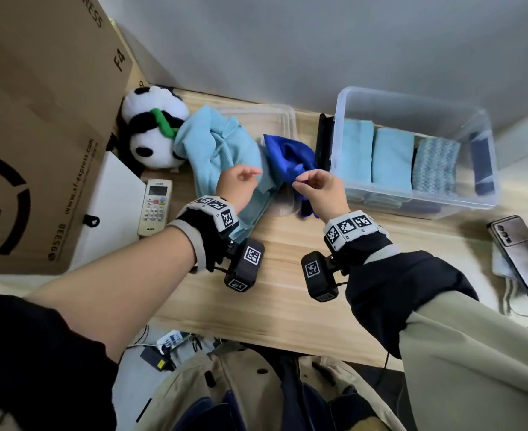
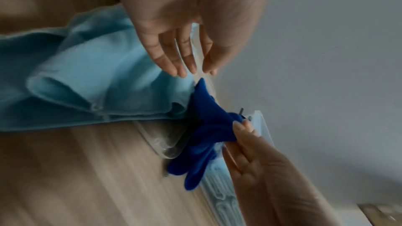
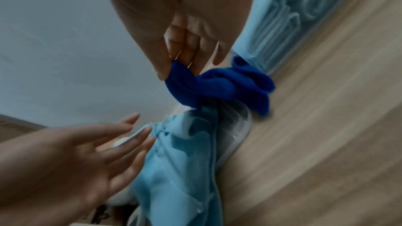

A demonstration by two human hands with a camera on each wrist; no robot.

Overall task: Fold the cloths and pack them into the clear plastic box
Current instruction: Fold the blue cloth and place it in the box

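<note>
A crumpled dark blue cloth (image 1: pixel 289 157) lies in the middle of the wooden table (image 1: pixel 287 275). My right hand (image 1: pixel 317 189) pinches its edge between thumb and forefinger, which the right wrist view shows on the dark blue cloth (image 3: pixel 217 85). My left hand (image 1: pixel 241 185) hovers with straight fingers over a rumpled light blue cloth (image 1: pixel 222 150), holding nothing; the left wrist view shows its fingers (image 2: pixel 174 57) spread above the light blue cloth (image 2: pixel 97 78). The clear plastic box (image 1: pixel 343 119) at the right holds several folded cloths standing in a row.
A clear lid (image 1: pixel 287 119) lies under the loose cloths. A panda plush (image 1: pixel 150 126) and a remote control (image 1: pixel 155 206) sit at the left by a large cardboard box (image 1: pixel 39 135). A phone (image 1: pixel 514 241) lies at the right edge.
</note>
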